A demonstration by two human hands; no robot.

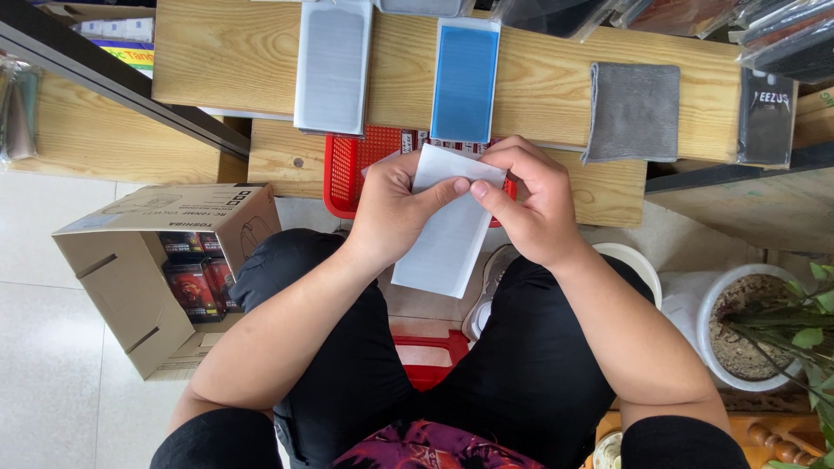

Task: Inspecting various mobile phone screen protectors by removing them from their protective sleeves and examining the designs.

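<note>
I am holding a white rectangular sleeve (447, 230) in both hands, just off the near edge of the wooden table (556, 87) and above my lap. My left hand (395, 213) is closing around its upper left side, thumb pressing on the front face. My right hand (530, 204) is pinching the upper right corner between thumb and forefinger, and the two thumbs are almost meeting at the top of the sleeve. The sleeve is hanging tilted, its lower end pointing down toward my knees.

Behind my hands, a red plastic basket (347, 169) is sticking out from under the near edge of the table. On the table, a grey flat packet (333, 65) and a blue flat packet (465, 78) are lying side by side, both overhanging the near edge. A grey cloth (632, 111) is lying toward the right end. On the floor to my left, an open cardboard box (156, 269) is standing, and a white plant pot (743, 326) is sitting to my right.
</note>
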